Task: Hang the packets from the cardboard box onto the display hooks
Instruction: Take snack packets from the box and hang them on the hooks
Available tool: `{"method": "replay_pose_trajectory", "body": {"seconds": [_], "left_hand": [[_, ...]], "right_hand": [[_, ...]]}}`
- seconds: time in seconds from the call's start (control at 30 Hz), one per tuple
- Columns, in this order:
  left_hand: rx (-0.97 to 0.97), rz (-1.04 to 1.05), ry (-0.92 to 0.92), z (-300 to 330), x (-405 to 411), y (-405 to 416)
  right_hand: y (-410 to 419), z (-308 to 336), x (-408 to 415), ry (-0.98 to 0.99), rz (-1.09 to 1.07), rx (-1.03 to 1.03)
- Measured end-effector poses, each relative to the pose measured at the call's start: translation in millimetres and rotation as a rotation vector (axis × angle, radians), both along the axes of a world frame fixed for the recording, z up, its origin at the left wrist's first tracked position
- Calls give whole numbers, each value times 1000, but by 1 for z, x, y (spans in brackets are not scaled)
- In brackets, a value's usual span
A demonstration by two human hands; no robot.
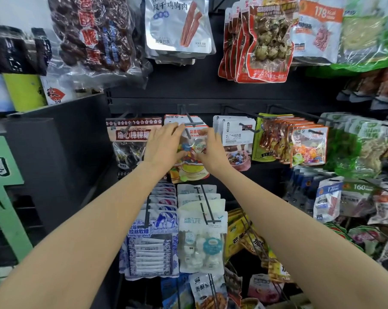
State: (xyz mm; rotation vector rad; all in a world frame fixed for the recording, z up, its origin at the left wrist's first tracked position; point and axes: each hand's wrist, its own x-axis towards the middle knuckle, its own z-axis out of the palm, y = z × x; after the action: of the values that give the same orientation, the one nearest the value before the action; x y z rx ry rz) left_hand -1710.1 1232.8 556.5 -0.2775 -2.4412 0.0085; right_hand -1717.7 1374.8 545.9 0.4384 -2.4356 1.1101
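1. Nearest to me, both my bare forearms reached forward and up from the bottom corners toward the black display rack (211, 90).
2. Between my arms, lower on the rack, hung a blue-and-white milk candy packet (151, 241) and, just right of it, a clear packet of white sweets (202, 241) on its own hook; yellow packets (240, 237) hung further right.
3. My left hand (164, 146) lay against the left side of the colourful bean candy packet (189, 152), fingers stretched up toward its top edge and thumb curled onto its front, gripping it.
4. My right hand (211, 148) held the packet's right side, fingers bent around its upper right edge.
5. The packet sat at the middle row, its top edge right at the tip of a black display hook (192, 121); I could not tell whether the hole was already threaded on.
6. To the left of it hung a plum lollipop packet (130, 134); to the right, a white chocolate milk candy packet (235, 134), then orange-edged snack packets (306, 141).
7. Farthest, on the top row, hung a silver chicken breast packet (177, 25) and red-bordered packets (264, 41).
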Motion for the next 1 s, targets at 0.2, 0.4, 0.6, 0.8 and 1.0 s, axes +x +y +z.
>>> {"method": "replay_pose_trajectory", "body": {"seconds": [0.2, 0.4, 0.6, 0.8, 1.0], "left_hand": [[-60, 163, -106, 7, -2, 11], [-21, 225, -66, 0, -5, 20], [125, 83, 253, -24, 2, 18], [290, -90, -140, -41, 38, 18], [417, -38, -596, -92, 97, 19]], "right_hand": [[3, 0, -5, -93, 34, 74], [8, -3, -4, -155, 57, 89], [17, -2, 9, -158, 29, 44], [23, -23, 37, -182, 49, 32], [30, -64, 97, -376, 183, 140]]}}
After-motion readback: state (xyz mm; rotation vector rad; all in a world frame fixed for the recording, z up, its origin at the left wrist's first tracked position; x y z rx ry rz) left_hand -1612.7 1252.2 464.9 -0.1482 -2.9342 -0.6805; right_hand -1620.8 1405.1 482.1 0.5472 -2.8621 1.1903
